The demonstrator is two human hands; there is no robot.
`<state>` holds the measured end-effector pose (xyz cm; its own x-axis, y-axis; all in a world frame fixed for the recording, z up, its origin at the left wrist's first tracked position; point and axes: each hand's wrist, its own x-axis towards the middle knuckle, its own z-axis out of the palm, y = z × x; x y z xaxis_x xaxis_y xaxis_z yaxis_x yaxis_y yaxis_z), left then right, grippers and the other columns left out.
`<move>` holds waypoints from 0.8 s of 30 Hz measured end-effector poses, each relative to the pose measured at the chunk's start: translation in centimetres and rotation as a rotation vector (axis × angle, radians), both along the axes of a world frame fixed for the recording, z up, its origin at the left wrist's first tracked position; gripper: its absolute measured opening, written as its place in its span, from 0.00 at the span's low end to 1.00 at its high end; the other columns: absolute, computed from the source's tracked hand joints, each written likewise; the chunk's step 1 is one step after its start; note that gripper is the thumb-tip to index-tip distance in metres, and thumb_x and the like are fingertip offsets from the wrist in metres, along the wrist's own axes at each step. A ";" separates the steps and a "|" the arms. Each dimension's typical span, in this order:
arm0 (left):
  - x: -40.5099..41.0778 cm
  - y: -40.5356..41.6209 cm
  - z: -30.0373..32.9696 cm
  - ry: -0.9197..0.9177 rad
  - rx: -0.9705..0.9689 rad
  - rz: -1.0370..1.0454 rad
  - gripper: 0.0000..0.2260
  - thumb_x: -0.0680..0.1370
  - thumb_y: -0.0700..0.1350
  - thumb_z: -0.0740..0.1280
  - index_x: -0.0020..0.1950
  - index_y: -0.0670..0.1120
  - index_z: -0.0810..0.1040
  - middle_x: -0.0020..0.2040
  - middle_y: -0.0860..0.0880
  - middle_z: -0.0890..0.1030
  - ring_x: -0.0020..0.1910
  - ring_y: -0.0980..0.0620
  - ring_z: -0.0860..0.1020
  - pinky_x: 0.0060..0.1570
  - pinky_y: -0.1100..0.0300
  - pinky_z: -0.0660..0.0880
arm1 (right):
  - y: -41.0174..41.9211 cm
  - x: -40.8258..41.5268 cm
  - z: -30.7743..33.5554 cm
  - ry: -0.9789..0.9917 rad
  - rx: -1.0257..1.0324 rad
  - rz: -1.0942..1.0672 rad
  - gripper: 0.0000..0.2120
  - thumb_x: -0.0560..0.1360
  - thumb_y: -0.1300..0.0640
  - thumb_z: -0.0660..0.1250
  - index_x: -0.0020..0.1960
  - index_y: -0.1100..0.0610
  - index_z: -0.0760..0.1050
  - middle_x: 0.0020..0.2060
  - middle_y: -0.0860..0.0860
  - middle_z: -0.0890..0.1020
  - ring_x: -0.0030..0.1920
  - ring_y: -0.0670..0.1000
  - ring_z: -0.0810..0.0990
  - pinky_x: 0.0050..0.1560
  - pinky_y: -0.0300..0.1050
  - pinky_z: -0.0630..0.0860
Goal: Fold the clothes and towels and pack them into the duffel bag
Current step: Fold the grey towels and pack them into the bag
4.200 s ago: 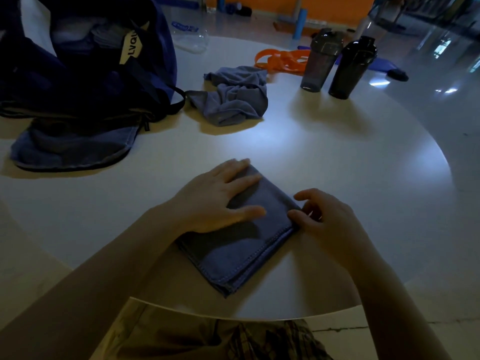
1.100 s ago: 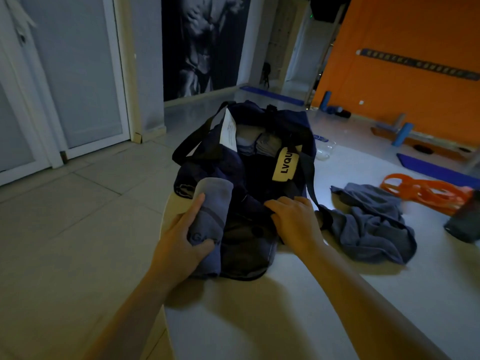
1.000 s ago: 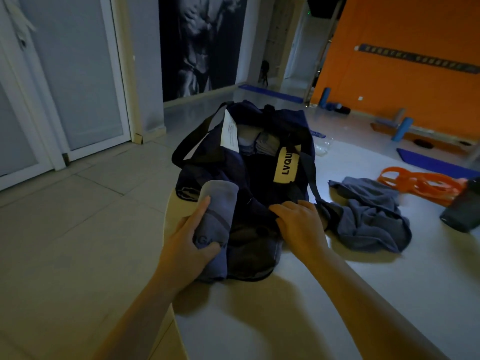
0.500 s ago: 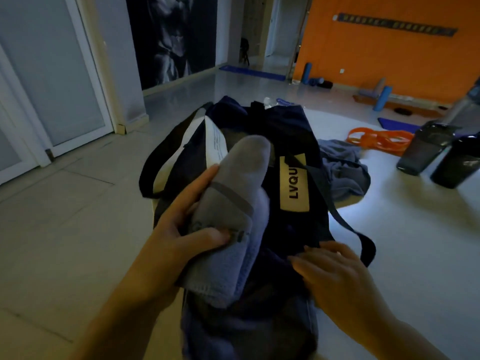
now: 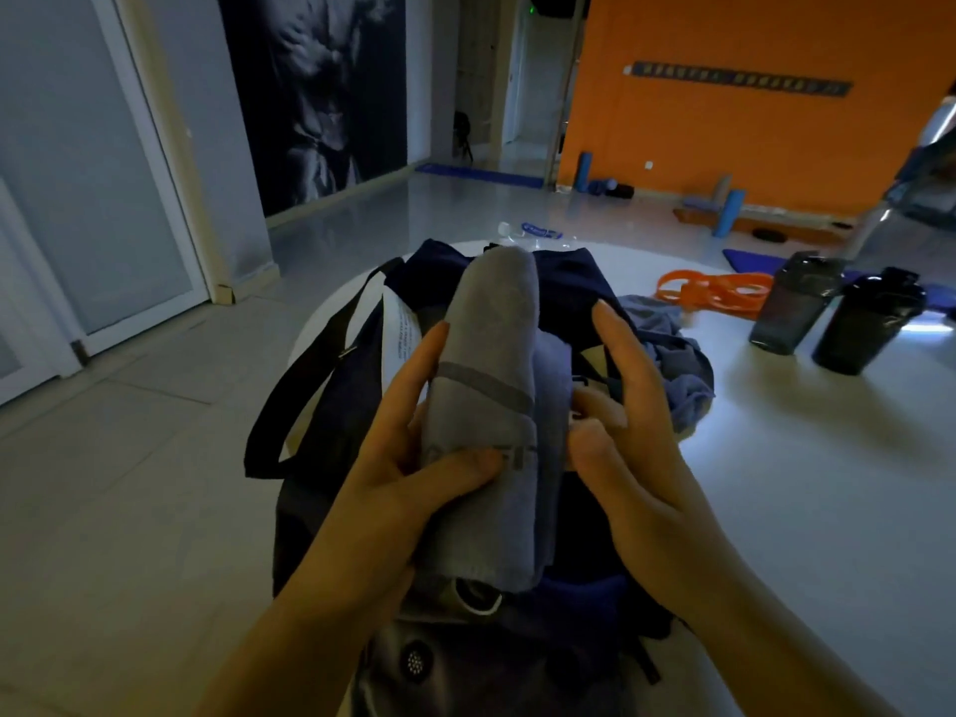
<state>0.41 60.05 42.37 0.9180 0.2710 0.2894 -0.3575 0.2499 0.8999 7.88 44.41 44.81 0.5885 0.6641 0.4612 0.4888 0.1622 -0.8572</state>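
Note:
My left hand (image 5: 398,473) grips a folded grey-blue towel (image 5: 491,364) with a darker stripe, thumb across its top, holding it over the open navy duffel bag (image 5: 320,385). My right hand (image 5: 626,432) is at the towel's right edge, its index finger straight and its other fingers curled in against the cloth by the bag's opening. A crumpled blue-grey garment (image 5: 677,364) lies on the white round table (image 5: 807,499) just right of the bag. The bag's inside is mostly hidden by the towel and my hands.
Two dark shaker bottles (image 5: 838,313) stand on the table at the right, with orange resistance bands (image 5: 714,295) behind them. A clear plastic bottle (image 5: 533,235) lies beyond the bag. The table's left edge drops to a tiled floor (image 5: 129,458).
My left hand has carried the folded towel from the bag's left side up over its opening. My right hand has risen from the bag's front rim to the towel's right edge.

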 end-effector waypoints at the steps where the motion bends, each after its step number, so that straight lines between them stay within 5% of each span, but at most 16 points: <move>1: 0.1 0.0 -0.1 0.016 0.010 0.027 0.35 0.64 0.43 0.75 0.65 0.69 0.70 0.63 0.54 0.78 0.57 0.51 0.80 0.47 0.59 0.79 | 0.5 -0.1 0.2 0.024 0.028 0.018 0.35 0.70 0.36 0.66 0.70 0.33 0.51 0.59 0.39 0.77 0.54 0.41 0.81 0.49 0.33 0.76; 6: 0.1 0.7 -0.5 0.122 0.045 0.005 0.37 0.63 0.45 0.72 0.67 0.71 0.65 0.60 0.55 0.79 0.56 0.51 0.80 0.51 0.55 0.79 | 1.5 0.4 0.4 -0.021 -0.009 -0.029 0.36 0.67 0.45 0.72 0.68 0.29 0.58 0.60 0.27 0.70 0.57 0.36 0.77 0.47 0.31 0.77; 11: 0.4 0.9 -0.5 0.061 -0.115 -0.095 0.41 0.61 0.43 0.80 0.68 0.65 0.67 0.54 0.50 0.83 0.53 0.44 0.82 0.45 0.54 0.80 | 1.2 1.4 0.0 0.016 0.060 -0.173 0.31 0.67 0.53 0.71 0.66 0.39 0.62 0.57 0.40 0.76 0.50 0.42 0.81 0.43 0.33 0.78; 17: 0.6 0.8 -0.5 -0.074 -0.308 -0.168 0.42 0.61 0.45 0.81 0.72 0.57 0.67 0.64 0.46 0.78 0.60 0.43 0.78 0.50 0.52 0.79 | 0.7 1.2 -0.4 0.326 0.068 -0.023 0.40 0.58 0.30 0.70 0.67 0.34 0.58 0.44 0.49 0.85 0.45 0.48 0.84 0.43 0.36 0.79; 21: 0.6 0.9 -1.1 -0.037 -0.224 -0.181 0.42 0.63 0.47 0.80 0.72 0.61 0.66 0.66 0.45 0.76 0.62 0.41 0.76 0.53 0.49 0.78 | 0.7 0.7 0.5 0.171 0.078 0.000 0.37 0.66 0.34 0.66 0.70 0.36 0.52 0.36 0.56 0.80 0.42 0.45 0.82 0.48 0.32 0.76; 24: 0.8 0.7 -1.2 0.038 -0.109 -0.122 0.40 0.64 0.45 0.78 0.70 0.66 0.66 0.64 0.47 0.78 0.60 0.43 0.78 0.52 0.51 0.79 | 0.9 0.8 0.9 0.066 0.022 0.045 0.36 0.70 0.40 0.67 0.70 0.33 0.50 0.49 0.45 0.83 0.50 0.43 0.82 0.49 0.35 0.77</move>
<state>1.22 60.77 41.15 0.9557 0.1848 0.2290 -0.2849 0.3865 0.8772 8.68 45.26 45.76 0.5881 0.6807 0.4368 0.4231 0.2014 -0.8834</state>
